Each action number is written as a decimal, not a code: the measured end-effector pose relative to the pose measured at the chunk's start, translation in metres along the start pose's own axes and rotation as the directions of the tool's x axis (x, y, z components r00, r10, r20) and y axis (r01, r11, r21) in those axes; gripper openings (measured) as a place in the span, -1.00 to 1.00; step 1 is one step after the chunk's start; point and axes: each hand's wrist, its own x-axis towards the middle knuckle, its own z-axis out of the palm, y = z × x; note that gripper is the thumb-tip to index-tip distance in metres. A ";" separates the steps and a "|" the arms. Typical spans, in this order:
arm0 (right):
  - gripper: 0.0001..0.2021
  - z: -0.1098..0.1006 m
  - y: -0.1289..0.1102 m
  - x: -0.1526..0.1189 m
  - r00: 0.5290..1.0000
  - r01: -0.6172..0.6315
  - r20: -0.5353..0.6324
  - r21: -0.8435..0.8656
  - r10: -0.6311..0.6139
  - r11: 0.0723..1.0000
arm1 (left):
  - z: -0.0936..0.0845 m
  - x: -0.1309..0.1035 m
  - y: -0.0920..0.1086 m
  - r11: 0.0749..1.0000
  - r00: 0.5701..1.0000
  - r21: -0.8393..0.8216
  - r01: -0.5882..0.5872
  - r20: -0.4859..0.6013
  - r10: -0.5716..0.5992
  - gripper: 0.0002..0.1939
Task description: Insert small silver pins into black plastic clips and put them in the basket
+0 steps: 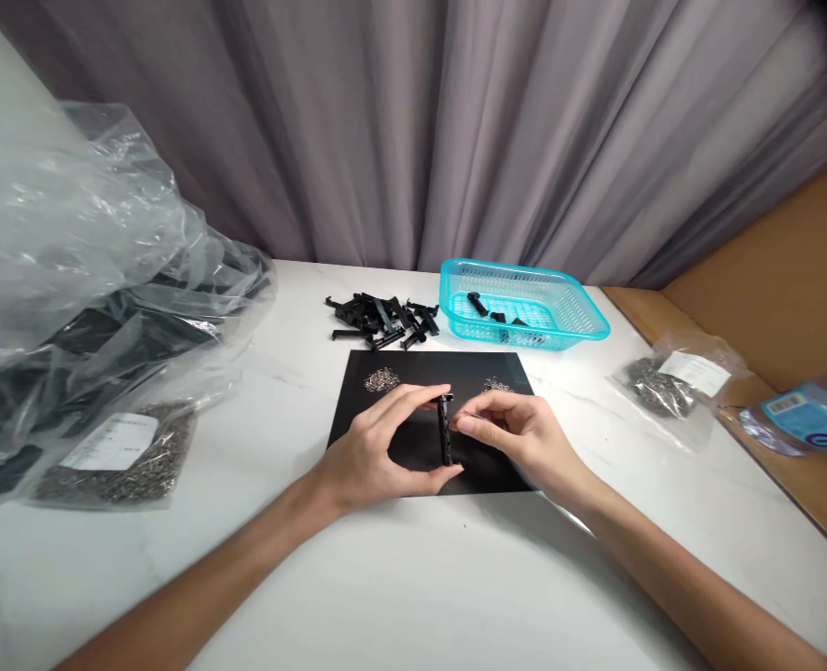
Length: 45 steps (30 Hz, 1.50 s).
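Observation:
My left hand [378,447] grips a slim black plastic part [445,431] by its two ends, thumb below and fingers above, so that it stands upright over the black mat [427,483]. Close to the part's right side is my right hand [515,429], its thumb and forefinger pinched together. Something tiny may be between those fingertips, but it is too small to name. Behind my hands, a small heap of metal pieces [382,379] lies at the mat's left, and another little heap of metal pieces [497,385] at its right.
A pile of black plastic parts [378,319] lies beyond the mat, beside a blue basket [525,335] holding several of them. Bags of metal pieces [140,466] and large clear plastic bags [105,242] are at left. Another filled bag [665,387] and a blue packet [805,415] are at right.

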 end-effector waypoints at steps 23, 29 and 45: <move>-0.92 0.003 0.003 -0.004 0.920 0.331 -0.156 -0.182 -0.360 0.926 | 0.002 -0.004 -0.001 0.999 0.999 -0.034 0.038 0.023 -0.037 -0.28; -0.94 0.005 0.006 -0.004 0.922 0.335 -0.136 -0.196 -0.363 0.922 | 0.004 -0.005 0.000 0.999 0.999 -0.021 -0.033 -0.007 0.033 -0.27; -0.96 0.010 0.009 -0.005 0.883 0.416 -0.124 -0.237 -0.452 0.878 | 0.005 -0.003 0.005 0.996 0.996 -0.001 -0.089 -0.031 0.089 -0.24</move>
